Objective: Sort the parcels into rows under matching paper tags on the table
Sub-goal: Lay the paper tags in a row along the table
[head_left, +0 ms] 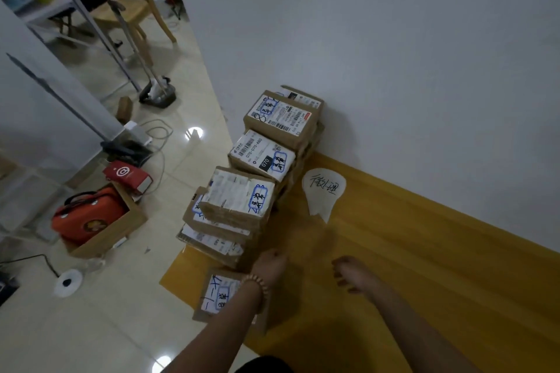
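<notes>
Several cardboard parcels with white labels stand stacked in a row along the left edge of a yellow table point(409, 251); the far stack point(281, 116), a middle stack point(262, 157) and a near stack point(236, 200) lean on each other. One parcel point(218, 294) lies alone at the near corner. A white paper tag point(322, 191) with handwriting lies right of the stacks. My left hand point(271, 263), with a bead bracelet at the wrist, reaches over the lone parcel toward the near stack, fingers curled, blurred. My right hand point(353, 274) hovers over the table holding nothing, fingers loosely bent.
A white wall point(394, 54) borders the table's far side. On the tiled floor at left sit an open carton with an orange bag point(88, 218), a red box point(127, 177), cables, a dustpan point(159, 94) and chair legs point(133, 9).
</notes>
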